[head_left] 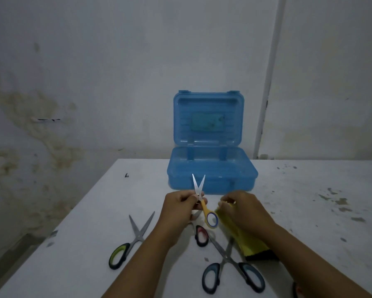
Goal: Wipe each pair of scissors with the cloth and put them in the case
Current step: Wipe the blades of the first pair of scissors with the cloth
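Item 1: small yellow-handled scissors [202, 203], centre of the frame, blades parted in a V and pointing up toward the case. Pinched near the pivot by the left hand [178, 208], fingers curled round them.

Item 2: yellow cloth [242, 231], lower right of centre, lying on the white worktop [90, 211] with its near end reaching a dark edge. The right hand [241, 208] gripped its upper end, fingers bunched on the fabric.

Item 3: translucent blue plastic case [212, 168], upper centre, lid standing upright, tray showing nothing inside.

Item 4: green-and-black-handled scissors [130, 241], lower left, blades parted, flat on the worktop.

Item 5: blue-and-black-handled scissors [228, 263], lower centre, blades parted, lying partly over the cloth's edge.

Item 6: red-and-black-handled scissors [201, 235], mostly hidden under the left wrist.

Risk notes: the held blades stood parted and bare, so drawing the cloth along them with the fingers in the V could likely nick the right hand. Pulling the cloth free might drag the blue-handled pair. The pinch near the pivot looked slight; a firm wipe could twist the scissors loose.
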